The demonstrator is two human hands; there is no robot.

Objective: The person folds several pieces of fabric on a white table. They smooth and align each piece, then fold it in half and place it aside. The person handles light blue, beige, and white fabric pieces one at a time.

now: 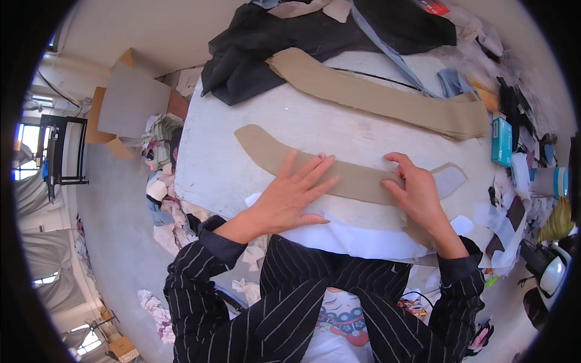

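A curved khaki fabric strip (357, 181) lies across the white table (224, 181) in front of me. My left hand (296, 190) rests flat on its middle, fingers spread. Over its right part is my right hand (414, 190), with thumb and forefinger apart and the other fingers curled. The thumb touches the strip. From under the strip's right end shows a pale whitish piece (451, 180). White cloth (345, 237) lies along the table's near edge, and a small khaki piece (417, 233) sits below my right wrist. Farther back lies a stack of similar khaki strips (375, 97).
Dark fabric (260, 54) is heaped at the table's far side. A teal box (501, 142), scraps and a grey container (544, 181) crowd the right. An open cardboard box (133, 103) and piles of scraps (163, 142) stand left of the table.
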